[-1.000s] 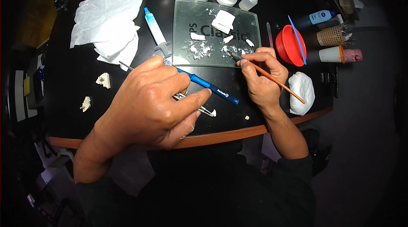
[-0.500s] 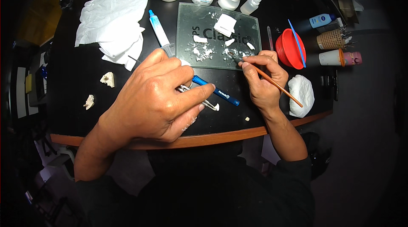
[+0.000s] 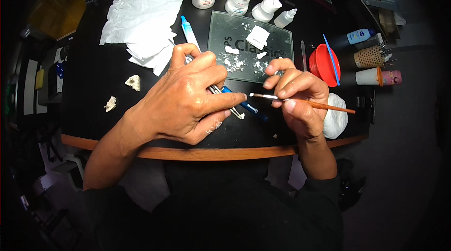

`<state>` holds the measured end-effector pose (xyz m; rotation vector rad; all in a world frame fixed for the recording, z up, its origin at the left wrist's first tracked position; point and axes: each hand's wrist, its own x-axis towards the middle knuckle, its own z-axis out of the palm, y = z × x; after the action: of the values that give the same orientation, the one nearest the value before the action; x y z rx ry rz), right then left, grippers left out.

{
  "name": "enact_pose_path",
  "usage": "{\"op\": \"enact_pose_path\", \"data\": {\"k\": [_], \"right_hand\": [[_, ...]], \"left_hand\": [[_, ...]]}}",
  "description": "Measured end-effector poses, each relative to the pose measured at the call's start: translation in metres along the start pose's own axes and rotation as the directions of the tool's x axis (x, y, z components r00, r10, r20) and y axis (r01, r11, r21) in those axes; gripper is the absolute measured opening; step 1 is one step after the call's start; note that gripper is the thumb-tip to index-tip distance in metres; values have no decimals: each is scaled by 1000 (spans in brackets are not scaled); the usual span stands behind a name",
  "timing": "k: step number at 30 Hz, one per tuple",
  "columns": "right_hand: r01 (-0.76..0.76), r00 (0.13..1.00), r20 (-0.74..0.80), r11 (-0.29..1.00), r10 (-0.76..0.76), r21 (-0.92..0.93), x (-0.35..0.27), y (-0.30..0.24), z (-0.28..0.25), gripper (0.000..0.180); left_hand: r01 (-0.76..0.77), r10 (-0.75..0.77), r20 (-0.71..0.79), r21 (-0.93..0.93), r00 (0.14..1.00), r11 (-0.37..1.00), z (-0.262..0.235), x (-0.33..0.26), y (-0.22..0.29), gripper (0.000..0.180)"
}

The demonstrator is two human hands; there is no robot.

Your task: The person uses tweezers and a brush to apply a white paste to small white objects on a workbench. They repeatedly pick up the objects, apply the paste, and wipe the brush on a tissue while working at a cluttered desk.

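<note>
At about three o'clock from the middle of the head view, the right hand (image 3: 303, 96) pinches a thin brush (image 3: 324, 105) between thumb and fingers, its other fingers loosely bent and spread. The bristles point to nine o'clock and look white at the end; the wooden handle points to just past three. Between nine and ten o'clock, the left hand (image 3: 190, 96) is curled closed around metal tweezers (image 3: 233, 111), its back hiding much of the grip. Their tips point between four and five o'clock, with a small white piece (image 3: 241, 115) at the end.

The brush is probably light, with a stiff handle and soft bristles, best pinched low on the handle near the metal collar. The tweezers should be stiff and springy, suited to a hold along their sides. The white piece looks light and perhaps brittle, so a gentle grip at its edge would suit.

Between twelve and one lies a glass plate (image 3: 218, 30) with white paste (image 3: 235, 64) on it. A red bowl (image 3: 319, 65) sits at two, a white wad (image 3: 337, 117) at three, and paper sheets (image 3: 141, 11) between ten and eleven.
</note>
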<state>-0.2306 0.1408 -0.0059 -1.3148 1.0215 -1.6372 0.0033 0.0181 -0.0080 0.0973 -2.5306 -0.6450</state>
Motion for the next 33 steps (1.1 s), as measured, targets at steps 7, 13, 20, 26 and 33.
{"op": "enact_pose_path", "data": {"k": [7, 13, 20, 26, 33], "right_hand": [[8, 960, 271, 971, -75, 240, 12, 10, 11, 12], [-41, 938, 344, 968, -48, 249, 11, 15, 11, 3], [-59, 952, 306, 961, -27, 269, 8, 14, 13, 7], [-61, 952, 304, 962, -23, 266, 7, 14, 13, 8], [-58, 949, 315, 963, -28, 262, 8, 14, 12, 9]], "left_hand": [[-38, 37, -22, -24, 999, 999, -1, -1, 0, 34], [-72, 70, -39, -67, 997, 995, 1, -2, -4, 33], [-91, 89, -39, -81, 995, 993, 2, -2, -4, 33], [-96, 94, -37, -81, 995, 992, 3, -2, -4, 33], [-98, 95, -40, -73, 995, 993, 3, -2, -4, 34]]}}
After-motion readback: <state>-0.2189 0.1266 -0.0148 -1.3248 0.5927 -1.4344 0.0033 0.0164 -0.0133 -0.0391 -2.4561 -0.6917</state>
